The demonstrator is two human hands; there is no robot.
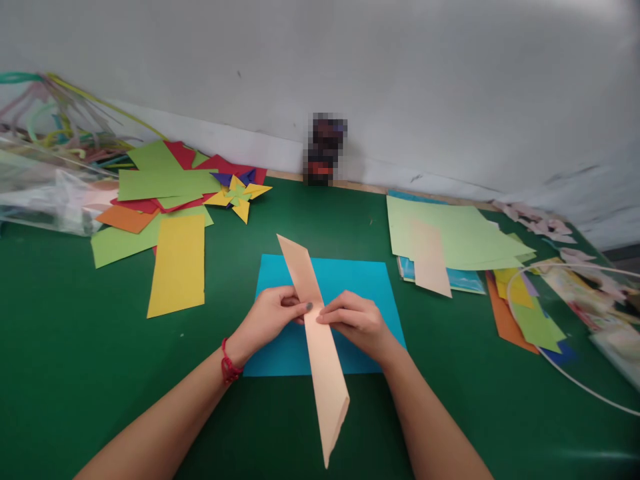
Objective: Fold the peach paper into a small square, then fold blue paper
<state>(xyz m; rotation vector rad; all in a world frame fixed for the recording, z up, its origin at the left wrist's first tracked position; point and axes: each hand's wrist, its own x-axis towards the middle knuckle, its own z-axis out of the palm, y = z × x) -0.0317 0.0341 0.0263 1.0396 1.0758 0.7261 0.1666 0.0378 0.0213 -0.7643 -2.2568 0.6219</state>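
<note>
peach strip [324,353] in both hands [270,313] [357,320]

A dark, pixelated object [326,150] stands by the pale wall [225,67] at the back of the green table [75,320]. To the left, a yellow sheet [179,267] overlaps a paper pile [165,183], with a folded star [239,196] at its right end and a plastic bag [50,197] beside it. To the right, pale green sheets [467,233] lie near a white cord [509,290].
</note>
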